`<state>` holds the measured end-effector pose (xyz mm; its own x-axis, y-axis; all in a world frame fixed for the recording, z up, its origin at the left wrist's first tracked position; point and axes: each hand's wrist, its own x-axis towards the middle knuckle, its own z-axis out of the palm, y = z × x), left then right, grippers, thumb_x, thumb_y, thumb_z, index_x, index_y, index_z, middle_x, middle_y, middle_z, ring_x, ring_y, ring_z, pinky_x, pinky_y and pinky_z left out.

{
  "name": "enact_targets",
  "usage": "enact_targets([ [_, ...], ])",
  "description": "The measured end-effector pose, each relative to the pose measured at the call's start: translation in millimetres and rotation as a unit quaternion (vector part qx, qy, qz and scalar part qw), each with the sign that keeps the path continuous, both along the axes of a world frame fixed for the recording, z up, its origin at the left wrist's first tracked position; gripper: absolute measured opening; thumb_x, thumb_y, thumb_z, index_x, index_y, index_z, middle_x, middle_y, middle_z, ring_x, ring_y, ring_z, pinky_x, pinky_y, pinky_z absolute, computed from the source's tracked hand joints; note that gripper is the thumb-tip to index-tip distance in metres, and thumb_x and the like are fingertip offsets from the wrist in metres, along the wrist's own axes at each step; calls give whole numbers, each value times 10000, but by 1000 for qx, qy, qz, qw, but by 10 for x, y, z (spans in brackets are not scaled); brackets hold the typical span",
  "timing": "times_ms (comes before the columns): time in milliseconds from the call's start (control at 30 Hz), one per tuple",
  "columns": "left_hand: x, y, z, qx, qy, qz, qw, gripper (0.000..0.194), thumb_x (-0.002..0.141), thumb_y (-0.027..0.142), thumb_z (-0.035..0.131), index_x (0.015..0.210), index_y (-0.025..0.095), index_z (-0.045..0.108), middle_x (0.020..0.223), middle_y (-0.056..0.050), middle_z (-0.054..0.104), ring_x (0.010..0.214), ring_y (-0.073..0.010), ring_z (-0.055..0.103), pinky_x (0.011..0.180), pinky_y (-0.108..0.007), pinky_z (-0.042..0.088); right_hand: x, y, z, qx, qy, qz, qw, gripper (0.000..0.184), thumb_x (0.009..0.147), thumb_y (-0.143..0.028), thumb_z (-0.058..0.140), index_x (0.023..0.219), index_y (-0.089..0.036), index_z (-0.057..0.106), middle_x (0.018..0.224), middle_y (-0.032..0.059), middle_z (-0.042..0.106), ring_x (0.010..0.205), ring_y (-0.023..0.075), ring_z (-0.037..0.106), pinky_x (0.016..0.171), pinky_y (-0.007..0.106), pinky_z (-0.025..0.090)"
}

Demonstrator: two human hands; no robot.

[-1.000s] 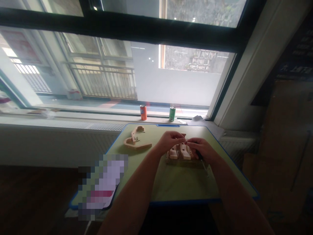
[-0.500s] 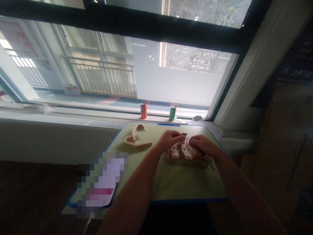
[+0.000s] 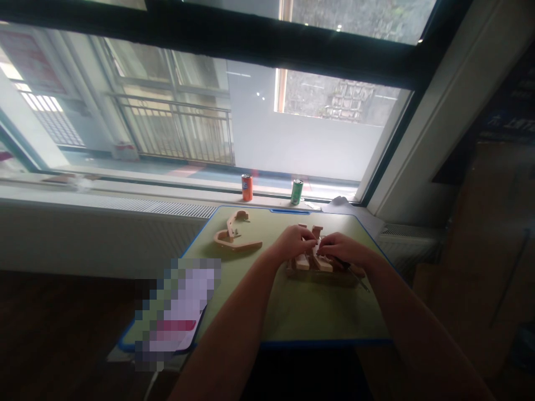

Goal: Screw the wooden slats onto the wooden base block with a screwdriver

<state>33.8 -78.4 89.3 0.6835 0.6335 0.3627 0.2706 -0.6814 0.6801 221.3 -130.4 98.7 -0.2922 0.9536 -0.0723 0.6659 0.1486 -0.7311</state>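
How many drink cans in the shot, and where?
2: an orange-red can and a green can to its right, both upright on the windowsill beyond the table. Any behind the hands wouldn't show.

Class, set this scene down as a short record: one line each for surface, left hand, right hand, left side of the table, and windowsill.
surface: green table with a blue edge
left hand: over light wooden pieces, fingertips close together; grip unclear
right hand: beside the left, with a dark-handled tool held, its metal shaft jutting out
table's left side: curved wooden parts
windowsill: orange can, green can, both upright
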Motion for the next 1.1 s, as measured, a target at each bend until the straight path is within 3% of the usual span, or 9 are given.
enact_targets([
  [133, -15, -13, 6, -6, 29, -12, 999, 250, 726, 229, 527, 865, 165, 724, 745, -17, 673, 679, -118, 551, 639, -213, 400, -29, 9, 20, -37, 47, 8, 998, 218, 710, -340, 577, 751, -143, 660, 592, -19, 539, 531, 92, 437, 508, 229, 334],
  [333, -1, -38, 2, -13, 68, -16, 997, 287, 687, 219, 555, 922, 178, 714, 798, -15, 684, 712, -131, 565, 667, -223, 423, -53, -13, 52, -132, 127, -1, 983, 152, 687, -283, 590, 749, -146, 613, 518, -46, 483, 413, 72, 394, 389, 213, 296],
  [767, -17, 1, -22, -42, 78, -51, 995, 268, 659, 209, 576, 899, 157, 685, 806, -19, 666, 720, -137, 573, 640, -230, 438, -57, -12, 18, -153, 160, 22, 975, 151, 713, -256, 580, 817, -150, 609, 476, -62, 465, 357, 61, 390, 336, 195, 286],
  [1100, 5, -34, 28, -24, 127, -42, 991, 236, 696, 257, 570, 855, 165, 719, 761, -24, 675, 701, -138, 564, 652, -235, 435, -39, 23, 14, -161, 152, 24, 975, 133, 704, -246, 582, 786, -142, 600, 477, -60, 477, 369, 57, 403, 354, 193, 301],
])
